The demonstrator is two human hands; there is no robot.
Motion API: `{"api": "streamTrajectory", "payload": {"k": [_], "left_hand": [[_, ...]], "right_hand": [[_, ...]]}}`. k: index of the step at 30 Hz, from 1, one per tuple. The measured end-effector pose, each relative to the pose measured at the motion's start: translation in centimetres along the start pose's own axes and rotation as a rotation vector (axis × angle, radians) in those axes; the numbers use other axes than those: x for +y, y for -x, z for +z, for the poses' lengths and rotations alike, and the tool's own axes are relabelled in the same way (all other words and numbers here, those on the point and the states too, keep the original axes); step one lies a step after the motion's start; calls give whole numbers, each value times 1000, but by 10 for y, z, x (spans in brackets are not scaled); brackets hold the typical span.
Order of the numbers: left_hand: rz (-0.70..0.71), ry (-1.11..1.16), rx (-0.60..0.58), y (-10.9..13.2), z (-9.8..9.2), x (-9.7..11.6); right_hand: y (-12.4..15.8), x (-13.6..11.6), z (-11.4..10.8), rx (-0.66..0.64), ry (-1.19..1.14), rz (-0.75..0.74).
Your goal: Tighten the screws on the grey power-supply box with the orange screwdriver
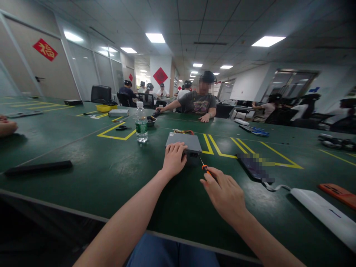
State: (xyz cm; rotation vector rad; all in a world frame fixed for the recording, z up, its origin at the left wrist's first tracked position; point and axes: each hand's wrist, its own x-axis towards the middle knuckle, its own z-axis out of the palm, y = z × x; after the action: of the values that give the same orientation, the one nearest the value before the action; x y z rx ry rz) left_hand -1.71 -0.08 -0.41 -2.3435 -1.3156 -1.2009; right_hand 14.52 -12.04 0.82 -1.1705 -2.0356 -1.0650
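On green table [111, 185], gray metal box [185, 139] sat right of water bottle [141, 128]. Left hand [174, 158] grasped box's near edge from above; right hand [224, 191] gripped orange-and-black screwdriver [205, 168], tip by box's near right corner, contact unclear. Gray-shirted person [197, 104] faced from opposite side.

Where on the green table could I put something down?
There's bare table between the black bar and the left hand, nearer than the bottle. Another patch lies between the right hand and white slab. It's crowded around the gray box: both hands and the screwdriver are there.
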Motion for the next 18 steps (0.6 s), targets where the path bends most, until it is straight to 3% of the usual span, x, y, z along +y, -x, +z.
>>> {"api": "streamTrajectory", "payload": {"k": [8, 18], "left_hand": [[-5, 4, -9, 0, 1, -1], [-6, 2, -24, 0, 0, -1]], "right_hand": [[4, 3, 6, -6, -72, -79], [5, 5, 7, 36, -13, 61]]}}
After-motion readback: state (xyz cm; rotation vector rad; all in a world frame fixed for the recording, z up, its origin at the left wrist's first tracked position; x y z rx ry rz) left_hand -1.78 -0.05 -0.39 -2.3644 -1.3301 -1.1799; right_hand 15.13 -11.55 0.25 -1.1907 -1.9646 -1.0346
